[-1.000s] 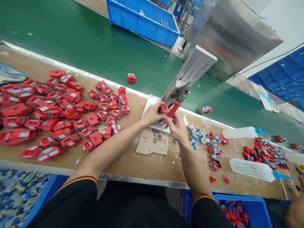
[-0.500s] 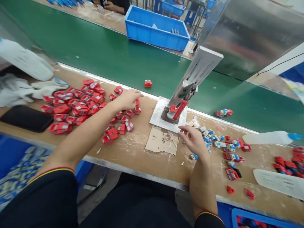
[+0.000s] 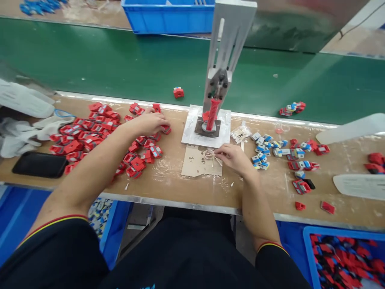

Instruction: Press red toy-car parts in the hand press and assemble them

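Note:
My left hand (image 3: 152, 121) is at the right side of a pile of red and grey plastic toy parts (image 3: 99, 126). Its fingers are closed on a red toy part (image 3: 166, 129), partly hidden beneath them. Over a torn piece of cardboard (image 3: 192, 166), my right hand (image 3: 233, 157) pinches a thin pale stick (image 3: 217, 159) near a small round clear dish (image 3: 209, 153). Between and beyond my hands stands a metal press fixture (image 3: 221, 52) with a red handle (image 3: 213, 114). A red part (image 3: 205, 116) sits at its base.
A green conveyor belt (image 3: 114, 64) runs behind the bench, carrying a red part (image 3: 178, 92). White and blue pieces (image 3: 261, 148) lie right of the fixture, beside a small plastic bag (image 3: 240, 133). A black phone-like slab (image 3: 40, 164) lies left. A blue bin (image 3: 309, 245) stands lower right.
My view has turned and tilted down. My right hand has moved left over the cardboard and now pinches a stick. My left hand stays at the red parts, its fingers closing over one.

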Action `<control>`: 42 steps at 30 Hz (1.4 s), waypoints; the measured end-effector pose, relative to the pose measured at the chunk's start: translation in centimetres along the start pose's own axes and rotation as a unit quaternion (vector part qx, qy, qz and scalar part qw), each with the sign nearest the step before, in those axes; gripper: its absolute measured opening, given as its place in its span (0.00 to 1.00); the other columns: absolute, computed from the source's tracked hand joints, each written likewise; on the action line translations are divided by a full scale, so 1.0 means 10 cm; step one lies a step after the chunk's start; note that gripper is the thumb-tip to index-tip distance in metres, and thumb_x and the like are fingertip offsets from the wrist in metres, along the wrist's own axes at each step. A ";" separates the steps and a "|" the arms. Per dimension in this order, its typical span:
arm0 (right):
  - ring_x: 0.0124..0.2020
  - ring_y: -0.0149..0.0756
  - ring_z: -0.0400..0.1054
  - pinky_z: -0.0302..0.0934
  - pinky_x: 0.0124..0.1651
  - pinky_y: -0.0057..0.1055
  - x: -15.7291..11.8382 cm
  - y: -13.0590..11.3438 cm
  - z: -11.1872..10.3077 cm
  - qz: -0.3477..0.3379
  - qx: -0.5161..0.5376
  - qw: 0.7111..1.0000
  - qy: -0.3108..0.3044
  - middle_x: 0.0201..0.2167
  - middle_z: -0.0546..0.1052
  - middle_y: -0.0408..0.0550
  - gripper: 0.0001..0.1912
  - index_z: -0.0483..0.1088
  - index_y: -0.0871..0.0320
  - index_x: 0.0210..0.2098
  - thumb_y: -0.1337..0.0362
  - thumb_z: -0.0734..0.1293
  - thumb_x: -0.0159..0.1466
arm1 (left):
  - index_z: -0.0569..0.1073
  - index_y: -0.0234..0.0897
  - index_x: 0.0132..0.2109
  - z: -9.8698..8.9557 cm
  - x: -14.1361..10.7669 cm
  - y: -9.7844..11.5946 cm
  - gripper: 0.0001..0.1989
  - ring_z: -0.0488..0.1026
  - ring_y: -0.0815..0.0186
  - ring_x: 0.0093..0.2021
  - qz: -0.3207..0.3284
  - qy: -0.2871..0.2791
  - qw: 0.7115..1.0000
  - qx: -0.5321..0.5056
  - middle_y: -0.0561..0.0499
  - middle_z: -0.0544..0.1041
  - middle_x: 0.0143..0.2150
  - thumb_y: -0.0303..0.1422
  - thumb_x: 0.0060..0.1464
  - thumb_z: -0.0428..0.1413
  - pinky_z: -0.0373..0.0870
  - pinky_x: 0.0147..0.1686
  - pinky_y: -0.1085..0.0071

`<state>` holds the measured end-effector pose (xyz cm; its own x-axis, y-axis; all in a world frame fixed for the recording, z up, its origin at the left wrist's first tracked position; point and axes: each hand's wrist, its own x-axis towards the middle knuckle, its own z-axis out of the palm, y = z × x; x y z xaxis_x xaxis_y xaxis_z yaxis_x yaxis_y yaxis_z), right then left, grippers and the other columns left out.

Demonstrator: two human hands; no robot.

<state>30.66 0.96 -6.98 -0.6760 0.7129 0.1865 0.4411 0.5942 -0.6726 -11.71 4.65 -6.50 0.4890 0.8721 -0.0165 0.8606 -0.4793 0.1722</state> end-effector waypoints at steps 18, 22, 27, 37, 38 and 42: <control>0.28 0.33 0.69 0.64 0.34 0.33 0.01 -0.18 0.05 0.003 0.089 0.989 0.115 0.29 0.81 0.43 0.06 0.77 0.52 0.31 0.63 0.75 0.65 | 0.82 0.37 0.48 0.59 0.00 1.90 0.27 0.84 0.63 0.38 -0.095 0.366 0.744 -0.551 0.46 0.85 0.42 0.50 0.47 0.75 0.84 0.40 0.67; 0.26 0.34 0.71 0.64 0.30 0.34 -0.07 -0.38 -0.05 0.015 0.181 0.936 0.303 0.25 0.79 0.43 0.15 0.73 0.52 0.29 0.53 0.78 0.63 | 0.82 0.37 0.43 0.60 -0.08 1.99 0.21 0.83 0.64 0.37 -0.062 0.393 0.762 -0.510 0.46 0.84 0.39 0.45 0.49 0.75 0.81 0.37 0.70; 0.25 0.33 0.72 0.68 0.29 0.33 0.02 -0.57 0.18 0.005 0.318 0.888 0.333 0.23 0.76 0.41 0.19 0.70 0.52 0.28 0.50 0.80 0.61 | 0.82 0.39 0.41 0.57 -0.10 2.09 0.15 0.80 0.67 0.31 -0.010 0.387 0.796 -0.465 0.50 0.83 0.34 0.40 0.51 0.75 0.77 0.32 0.71; 0.26 0.35 0.74 0.71 0.31 0.35 0.03 -0.59 0.29 0.036 0.324 0.902 0.282 0.23 0.78 0.42 0.19 0.72 0.52 0.26 0.50 0.80 0.61 | 0.81 0.39 0.40 0.56 -0.12 2.12 0.14 0.78 0.68 0.29 -0.004 0.380 0.807 -0.453 0.51 0.83 0.32 0.39 0.51 0.74 0.75 0.30 0.72; 0.27 0.35 0.74 0.71 0.31 0.34 0.03 -0.59 0.30 0.034 0.329 0.901 0.279 0.24 0.78 0.43 0.18 0.72 0.52 0.27 0.51 0.80 0.61 | 0.81 0.39 0.40 0.56 -0.12 2.12 0.14 0.78 0.68 0.29 0.001 0.383 0.806 -0.451 0.51 0.83 0.32 0.38 0.51 0.75 0.75 0.30 0.72; 0.27 0.35 0.74 0.69 0.30 0.34 0.04 -0.59 0.33 0.038 0.336 0.902 0.269 0.24 0.78 0.43 0.17 0.73 0.52 0.27 0.51 0.79 0.61 | 0.81 0.39 0.40 0.55 -0.11 2.13 0.14 0.78 0.69 0.28 0.006 0.385 0.802 -0.456 0.51 0.82 0.32 0.38 0.51 0.75 0.74 0.29 0.73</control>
<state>25.85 -3.53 -5.33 -0.1946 0.9269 0.3208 -0.1056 0.3054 -0.9464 6.81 -7.07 -8.24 -0.0384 0.8386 0.5435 0.2218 -0.5231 0.8229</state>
